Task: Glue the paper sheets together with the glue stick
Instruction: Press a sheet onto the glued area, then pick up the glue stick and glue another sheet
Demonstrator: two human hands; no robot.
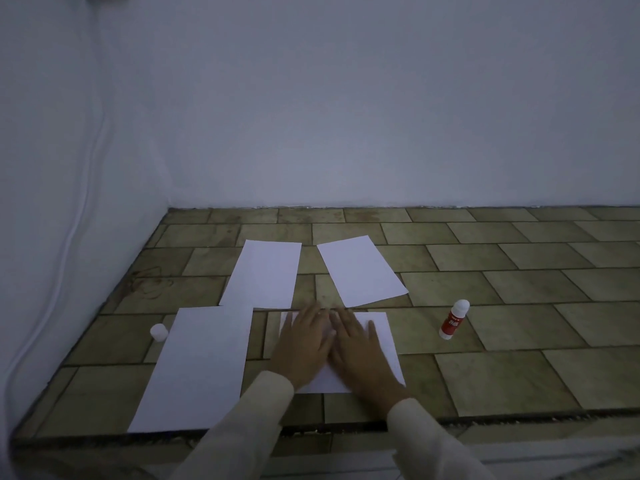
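My left hand and my right hand lie flat, side by side, fingers spread, on a white paper sheet near the front of the tiled surface. A larger white sheet lies to the left. Two more white sheets lie farther back, one at the left, one at the right. The red glue stick lies tilted on the tiles to the right, apart from my hands. Its white cap stands at the left beside the large sheet.
The tiled surface ends at a front edge just below my sleeves. A white wall rises behind and at the left, with a white cable running down it.
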